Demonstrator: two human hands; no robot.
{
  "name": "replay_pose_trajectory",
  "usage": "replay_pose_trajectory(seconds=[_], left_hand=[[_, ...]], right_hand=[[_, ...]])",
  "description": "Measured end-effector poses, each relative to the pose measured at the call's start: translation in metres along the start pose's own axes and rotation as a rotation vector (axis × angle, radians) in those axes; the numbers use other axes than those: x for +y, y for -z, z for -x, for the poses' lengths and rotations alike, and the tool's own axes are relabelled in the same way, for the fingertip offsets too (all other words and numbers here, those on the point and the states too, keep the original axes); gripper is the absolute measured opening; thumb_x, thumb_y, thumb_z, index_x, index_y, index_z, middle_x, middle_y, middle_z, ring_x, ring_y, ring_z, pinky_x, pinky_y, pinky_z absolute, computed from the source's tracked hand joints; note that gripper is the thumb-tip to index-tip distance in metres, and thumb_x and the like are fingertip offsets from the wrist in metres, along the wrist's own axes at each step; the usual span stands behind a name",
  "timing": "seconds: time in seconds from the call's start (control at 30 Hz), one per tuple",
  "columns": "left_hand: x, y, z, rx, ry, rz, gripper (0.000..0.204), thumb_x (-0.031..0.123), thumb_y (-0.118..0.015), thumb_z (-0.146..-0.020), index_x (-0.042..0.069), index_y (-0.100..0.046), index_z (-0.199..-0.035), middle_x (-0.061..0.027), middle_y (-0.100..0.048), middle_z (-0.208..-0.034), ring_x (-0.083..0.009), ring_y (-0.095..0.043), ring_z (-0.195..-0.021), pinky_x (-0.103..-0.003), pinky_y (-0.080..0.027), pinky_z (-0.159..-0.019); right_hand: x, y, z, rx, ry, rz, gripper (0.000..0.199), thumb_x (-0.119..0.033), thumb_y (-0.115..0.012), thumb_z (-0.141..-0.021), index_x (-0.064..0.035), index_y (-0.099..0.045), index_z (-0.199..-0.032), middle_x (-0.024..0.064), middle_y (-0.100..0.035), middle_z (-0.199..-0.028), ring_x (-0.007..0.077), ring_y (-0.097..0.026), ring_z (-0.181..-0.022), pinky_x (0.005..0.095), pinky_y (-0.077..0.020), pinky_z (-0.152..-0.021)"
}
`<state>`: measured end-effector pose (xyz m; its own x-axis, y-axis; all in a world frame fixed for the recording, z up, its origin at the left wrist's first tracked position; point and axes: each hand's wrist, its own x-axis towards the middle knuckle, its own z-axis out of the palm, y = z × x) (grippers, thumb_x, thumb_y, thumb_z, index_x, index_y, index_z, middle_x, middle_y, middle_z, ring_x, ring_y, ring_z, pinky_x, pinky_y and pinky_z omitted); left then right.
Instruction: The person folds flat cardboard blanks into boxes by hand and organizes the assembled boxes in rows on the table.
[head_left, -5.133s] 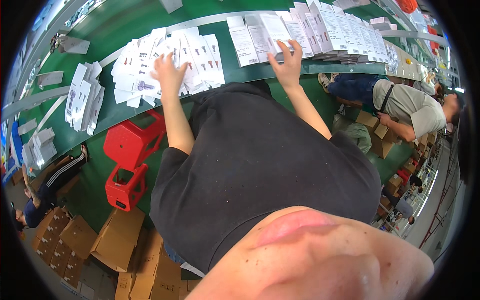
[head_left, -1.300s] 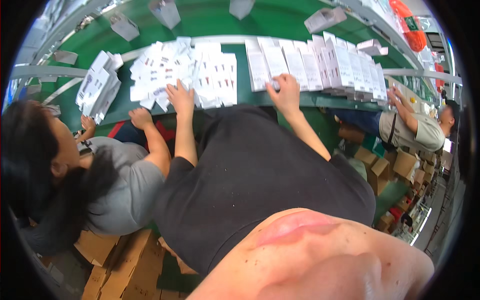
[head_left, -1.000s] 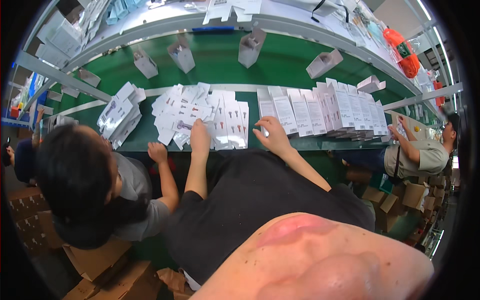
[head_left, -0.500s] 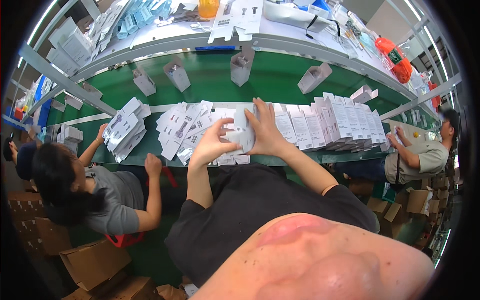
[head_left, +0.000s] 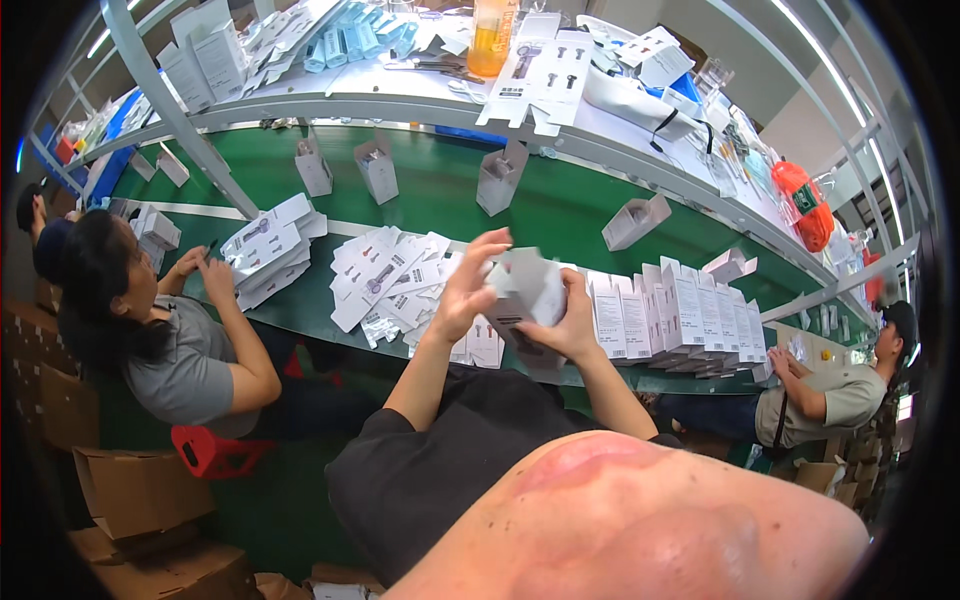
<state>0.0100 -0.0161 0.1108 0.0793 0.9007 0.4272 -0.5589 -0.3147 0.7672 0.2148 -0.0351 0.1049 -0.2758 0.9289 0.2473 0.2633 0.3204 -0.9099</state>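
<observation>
1. White carton (head_left: 512, 300), one, flaps standing loose at its upper end: we find it in front of the dark shirt, between the two hands, over the near edge of the green bench (head_left: 305, 318). Its outline is partly blurred.
2. Right hand (head_left: 572, 328), one: we record it closed around the carton's right side, thumb across the near face, fingers behind.
3. Left hand (head_left: 462, 298), one: we record it parted, fingers bent and spread, just beside the carton's left edge. We cannot tell whether the thumb touches.
4. Bearing: from the left hand the carton lies directly to the right; its long axis slants, flapped end up and away from the shirt, lower end toward it. We note the right hand nearer, being in contact; the flaps face the left fingertips.
5. Flat printed cartons (head_left: 378, 275), a loose pile, left of the left hand on the bench.
6. Upright white cartons (head_left: 685, 315), a close-set row, right of the right hand.
7. Open cartons, four, on the green belt (head_left: 440, 180) beyond: we count three standing and one tipped (head_left: 636, 222).
8. Co-worker in grey (head_left: 185, 370), far left, beside a stack of folded cartons (head_left: 272, 245).
</observation>
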Motion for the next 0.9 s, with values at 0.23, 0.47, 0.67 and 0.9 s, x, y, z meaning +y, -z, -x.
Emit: replay_pose_trajectory(seconds=[0.23,0.47,0.67,0.9], left_hand=[[-0.008,-0.015,-0.002,-0.113,-0.266,-0.447,0.072,0.029,-0.078,-0.076,0.006,-0.048,-0.138,-0.0149,-0.054,-0.140,-0.0286,-0.058,-0.119,-0.037,-0.045,-0.100],[-0.024,-0.047,0.005,0.049,-0.024,-0.185,0.053,0.013,-0.064,-0.085,0.007,-0.048,-0.136,-0.0134,-0.054,-0.135,-0.0242,-0.051,-0.121,-0.036,-0.038,-0.107],[-0.027,-0.050,0.002,-0.020,0.219,-0.132,0.043,0.006,-0.050,-0.093,0.009,-0.049,-0.136,-0.0125,-0.050,-0.138,-0.0261,-0.046,-0.128,-0.036,-0.031,-0.112],[-0.029,-0.058,0.015,-0.067,0.231,-0.208,0.036,0.010,-0.046,-0.096,0.008,-0.052,-0.132,-0.0131,-0.044,-0.143,-0.0290,-0.042,-0.132,-0.039,-0.029,-0.113]], right_hand=[[-0.045,-0.009,-0.004,0.098,0.137,-0.339,0.062,-0.024,-0.072,-0.085,0.0002,-0.048,-0.138,0.0183,-0.059,-0.125,0.0299,-0.056,-0.117,0.0358,-0.0432,-0.100],[-0.056,-0.011,0.005,0.328,-0.128,-0.288,0.045,-0.015,-0.056,-0.095,0.0000,-0.048,-0.137,0.0164,-0.055,-0.130,0.0272,-0.053,-0.117,0.0360,-0.0394,-0.103],[-0.054,-0.014,0.003,0.283,-0.100,-0.101,0.039,-0.014,-0.047,-0.097,-0.0006,-0.050,-0.133,0.0144,-0.055,-0.131,0.0244,-0.050,-0.120,0.0342,-0.0342,-0.106],[-0.046,-0.008,0.009,0.320,-0.247,-0.130,0.040,-0.017,-0.041,-0.095,0.0016,-0.054,-0.128,0.0162,-0.059,-0.124,0.0264,-0.051,-0.117,0.0337,-0.0356,-0.104]])
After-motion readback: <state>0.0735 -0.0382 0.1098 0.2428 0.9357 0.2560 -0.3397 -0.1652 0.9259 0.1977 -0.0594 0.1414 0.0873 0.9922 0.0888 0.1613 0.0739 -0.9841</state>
